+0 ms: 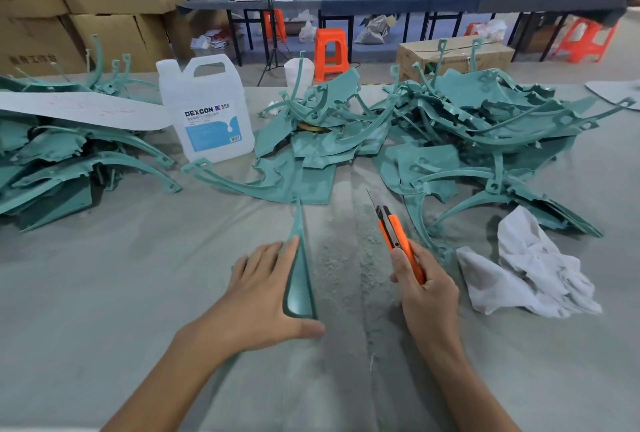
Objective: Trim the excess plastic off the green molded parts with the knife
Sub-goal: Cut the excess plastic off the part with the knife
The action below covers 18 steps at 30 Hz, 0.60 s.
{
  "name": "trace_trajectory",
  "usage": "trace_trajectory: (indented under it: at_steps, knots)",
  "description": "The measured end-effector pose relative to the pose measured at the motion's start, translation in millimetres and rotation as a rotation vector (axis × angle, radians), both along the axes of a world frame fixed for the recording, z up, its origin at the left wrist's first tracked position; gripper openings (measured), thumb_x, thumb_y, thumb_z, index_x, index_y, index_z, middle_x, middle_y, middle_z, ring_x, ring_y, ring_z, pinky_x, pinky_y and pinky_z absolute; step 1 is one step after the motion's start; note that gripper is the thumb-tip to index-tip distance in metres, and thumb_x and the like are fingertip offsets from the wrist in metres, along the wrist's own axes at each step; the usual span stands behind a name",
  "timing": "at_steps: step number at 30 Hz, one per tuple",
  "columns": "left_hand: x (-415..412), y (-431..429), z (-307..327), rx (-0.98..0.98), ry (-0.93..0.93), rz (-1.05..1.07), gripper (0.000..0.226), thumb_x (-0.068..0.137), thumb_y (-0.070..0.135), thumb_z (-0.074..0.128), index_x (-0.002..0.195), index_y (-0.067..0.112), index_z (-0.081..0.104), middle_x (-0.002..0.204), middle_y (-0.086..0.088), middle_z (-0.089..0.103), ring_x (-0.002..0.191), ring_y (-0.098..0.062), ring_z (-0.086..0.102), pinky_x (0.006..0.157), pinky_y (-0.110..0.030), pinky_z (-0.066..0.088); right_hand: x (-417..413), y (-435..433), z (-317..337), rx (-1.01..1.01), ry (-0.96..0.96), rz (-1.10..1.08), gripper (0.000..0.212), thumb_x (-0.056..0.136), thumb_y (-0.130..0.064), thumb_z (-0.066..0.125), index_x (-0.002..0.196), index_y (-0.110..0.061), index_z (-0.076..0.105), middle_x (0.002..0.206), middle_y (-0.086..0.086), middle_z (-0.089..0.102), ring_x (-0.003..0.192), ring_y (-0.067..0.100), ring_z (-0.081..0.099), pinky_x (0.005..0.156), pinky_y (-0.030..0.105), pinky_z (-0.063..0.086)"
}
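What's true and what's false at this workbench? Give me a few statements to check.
1. The right hand holds an orange knife with its blade out. True.
2. The left hand holds a pair of scissors. False: its straight fingers rest on a long green molded part lying on the table.
3. The blade is cutting into that part. False: the knife is apart from it, to its right, with the blade pointing away from the person.
4. A crumpled white cloth lies to the right of the knife hand. True.
5. A white jug stands upright between piles of green parts. True.
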<state>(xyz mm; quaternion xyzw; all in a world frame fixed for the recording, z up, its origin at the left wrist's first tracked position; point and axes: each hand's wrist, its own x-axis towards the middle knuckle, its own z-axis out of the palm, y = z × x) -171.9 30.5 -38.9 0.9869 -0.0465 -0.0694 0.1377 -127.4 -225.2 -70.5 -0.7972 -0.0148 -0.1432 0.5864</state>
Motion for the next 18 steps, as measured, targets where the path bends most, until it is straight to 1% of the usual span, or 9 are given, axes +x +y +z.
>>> trace_trajectory:
  at_steps: [2, 3, 6, 9, 11, 13, 14, 16, 18]
  knots:
    - [-4, 0, -8, -0.047, -0.026, 0.013, 0.143, 0.049, 0.102, 0.049, 0.148, 0.039, -0.033, 0.161, 0.017, -0.019, 0.144, -0.001, -0.033, 0.122, -0.037, -0.011, -1, 0, 0, 0.003, -0.012, 0.017, 0.024, 0.094, -0.059, 0.057, 0.114, -0.047, 0.064, 0.075, -0.004, 0.066, 0.049, 0.003, 0.049, 0.043, 0.018, 0.041]
    - [-6, 1, -9, -0.08, -0.051, 0.022, 0.146, 0.049, 0.1, 0.053, 0.151, 0.035, -0.029, 0.161, 0.016, -0.018, 0.144, 0.0, -0.032, 0.123, -0.037, -0.01, -1, 0, -1, 0.0, -0.016, 0.021, 0.025, 0.093, -0.059, 0.057, 0.113, -0.046, 0.065, 0.075, -0.004, 0.066, 0.049, 0.004, 0.05, 0.043, 0.018, 0.041]
    - [-12, 10, -8, -0.194, -0.17, 0.07, 0.134, 0.057, 0.097, 0.054, 0.158, 0.028, -0.002, 0.165, 0.015, -0.002, 0.148, 0.005, -0.011, 0.125, -0.032, 0.004, -1, 0, -1, -0.014, -0.013, 0.015, 0.027, 0.091, -0.061, 0.056, 0.109, -0.043, 0.065, 0.074, -0.005, 0.066, 0.049, 0.006, 0.052, 0.042, 0.017, 0.041]
    - [-25, 22, -3, -0.225, -0.278, 0.139, 0.117, 0.067, 0.098, 0.039, 0.16, 0.033, 0.009, 0.158, 0.029, 0.0, 0.14, 0.021, -0.006, 0.116, -0.016, 0.008, 0, -1, -1, -0.045, -0.025, 0.001, 0.028, 0.09, -0.064, 0.053, 0.108, -0.045, 0.065, 0.076, -0.008, 0.067, 0.052, 0.008, 0.056, 0.044, 0.016, 0.041]
    - [-34, 28, 0, -0.261, -0.36, 0.246, 0.106, 0.073, 0.093, 0.034, 0.158, 0.031, 0.024, 0.157, 0.026, 0.017, 0.143, 0.01, 0.017, 0.114, -0.015, 0.018, 0, -1, -2, -0.065, -0.023, 0.013, 0.013, 0.093, -0.06, 0.055, 0.103, -0.055, 0.062, 0.076, -0.004, 0.066, 0.054, 0.015, 0.056, 0.045, 0.024, 0.044]
    - [-41, 29, 3, -0.294, -0.431, 0.319, 0.086, 0.082, 0.077, 0.04, 0.152, 0.028, 0.041, 0.151, 0.018, 0.042, 0.136, -0.004, 0.044, 0.109, -0.023, 0.035, 0, -1, -2, -0.081, -0.027, 0.011, 0.007, 0.095, -0.055, 0.056, 0.1, -0.057, 0.06, 0.076, -0.001, 0.066, 0.054, 0.017, 0.055, 0.046, 0.029, 0.046]
    - [-43, 28, 4, -0.286, -0.451, 0.331, 0.076, 0.085, 0.067, 0.046, 0.15, 0.029, 0.044, 0.146, 0.017, 0.051, 0.13, -0.007, 0.052, 0.105, -0.026, 0.041, 1, -2, -2, -0.086, -0.031, 0.004, 0.008, 0.096, -0.053, 0.057, 0.101, -0.057, 0.06, 0.076, -0.001, 0.066, 0.053, 0.015, 0.055, 0.046, 0.027, 0.045]
    - [-43, 29, 4, -0.289, -0.463, 0.367, 0.065, 0.085, 0.042, 0.059, 0.148, 0.036, 0.045, 0.132, 0.019, 0.06, 0.114, -0.006, 0.059, 0.096, -0.026, 0.046, 1, -2, -1, -0.08, -0.031, 0.0, 0.011, 0.096, -0.051, 0.059, 0.106, -0.056, 0.059, 0.076, -0.003, 0.066, 0.051, 0.01, 0.053, 0.046, 0.021, 0.044]
    - [-40, 31, 5, -0.38, -0.466, 0.444, 0.056, 0.088, 0.024, 0.06, 0.142, 0.037, 0.052, 0.107, 0.025, 0.067, 0.089, 0.003, 0.059, 0.08, -0.016, 0.045, 0, -1, -1, -0.064, -0.029, 0.006, 0.013, 0.097, -0.052, 0.059, 0.109, -0.056, 0.058, 0.075, -0.004, 0.066, 0.05, 0.011, 0.053, 0.045, 0.021, 0.044]
